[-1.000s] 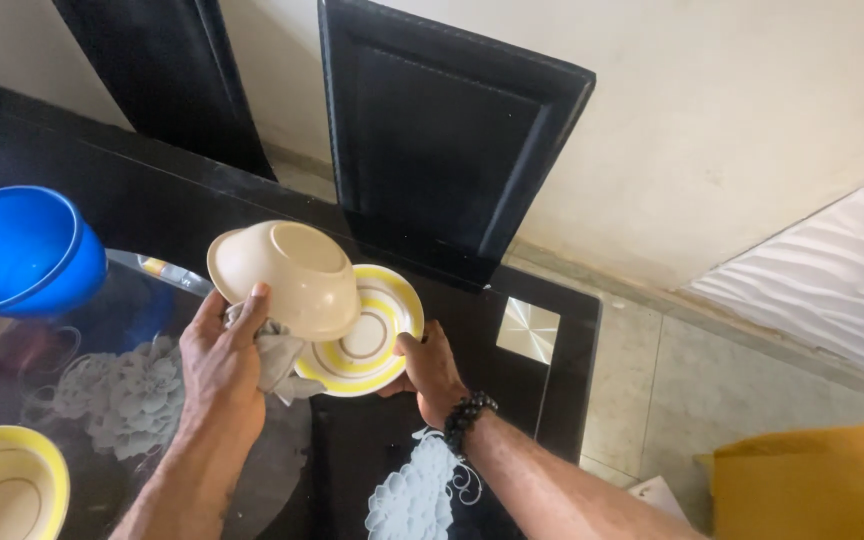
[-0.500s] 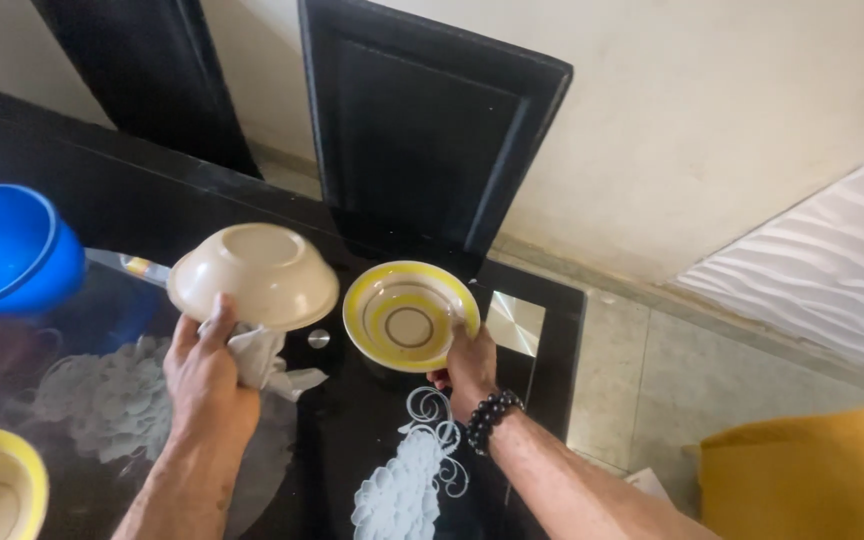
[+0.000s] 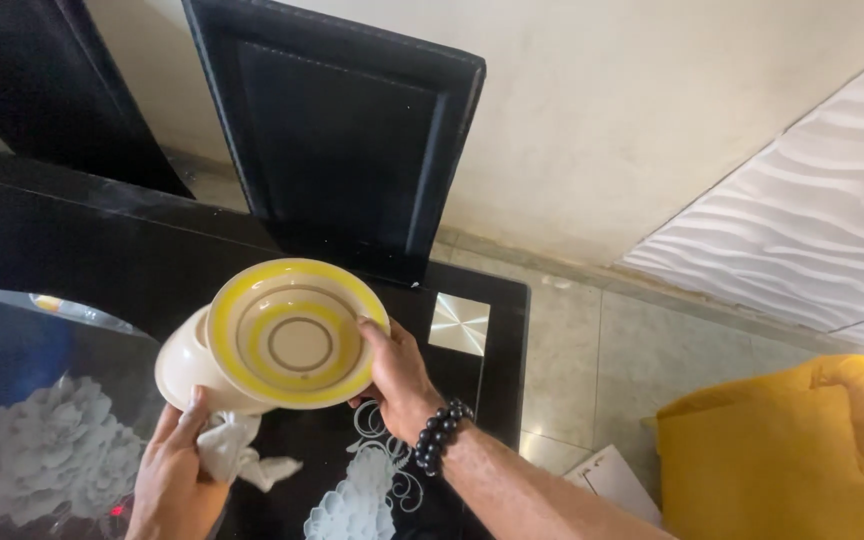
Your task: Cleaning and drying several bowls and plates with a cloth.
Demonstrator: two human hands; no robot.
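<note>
Lower left of the frame, closest in: the left hand [image 3: 174, 470] is closed around a crumpled white cloth [image 3: 237, 455] and the rim of a plain cream bowl [image 3: 184, 368]. The cloth is bunched between palm and bowl, which looks like a way to keep a grip on it while having the rag ready against the surface. Thumb sits up on the bowl's edge.

Just right of that, lower middle, the right hand [image 3: 397, 375] with a black bead bracelet [image 3: 439, 437] on the wrist is gripping a yellow-banded dish [image 3: 297, 332] by its right rim, fingers behind and thumb on the front edge. The dish is tilted so its inside faces the camera, and it overlaps the cream bowl, covering most of it. I can't tell if the 2 actually touch.

Both are held up in the air above a black glass table [image 3: 72, 250] with frosted white flower patterns, not resting on it.

Farther back, upper middle, 1 black padded chair back [image 3: 337, 140] stands against the table's far edge, with a second at the upper left. On the lower right is something yellow [image 3: 792, 460], probably a cushion or seat, with tiled floor [image 3: 592, 350] and a pale wall beyond.
</note>
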